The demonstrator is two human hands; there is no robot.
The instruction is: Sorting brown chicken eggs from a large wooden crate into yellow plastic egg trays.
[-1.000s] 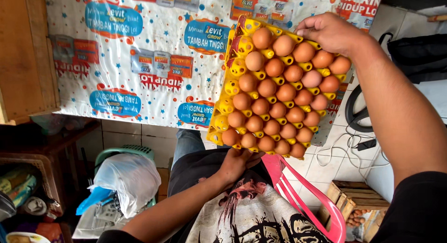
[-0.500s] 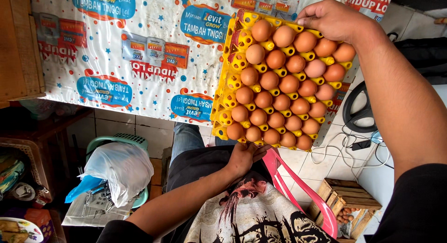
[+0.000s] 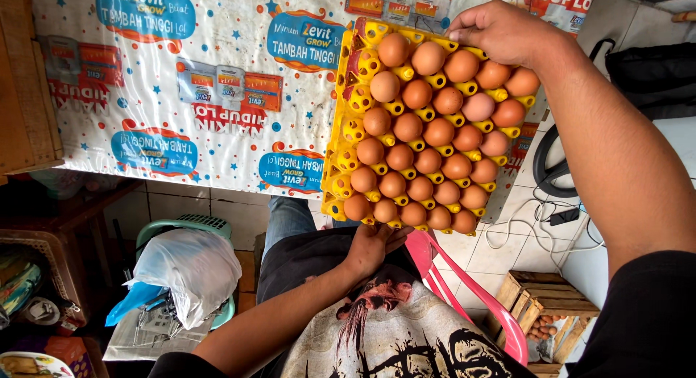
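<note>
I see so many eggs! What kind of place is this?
Probably a small shop or home stall: a full yellow egg tray held over a table with a printed advert cover, and a wooden crate on the tiled floor.

A counter (image 3: pixel 181 95) under a printed plastic cover (white, with blue and orange patches) stands on pale floor tiles (image 3: pixel 500 255), beside a wooden crate (image 3: pixel 544 305) and a pink plastic chair (image 3: pixel 449 284).

The right hand (image 3: pixel 500 31) is stretched forward on a bare forearm, fingers curled shut in a grip; the left hand (image 3: pixel 370 246) sits near the body, palm up, fingers bent, forearm angled inward
</note>
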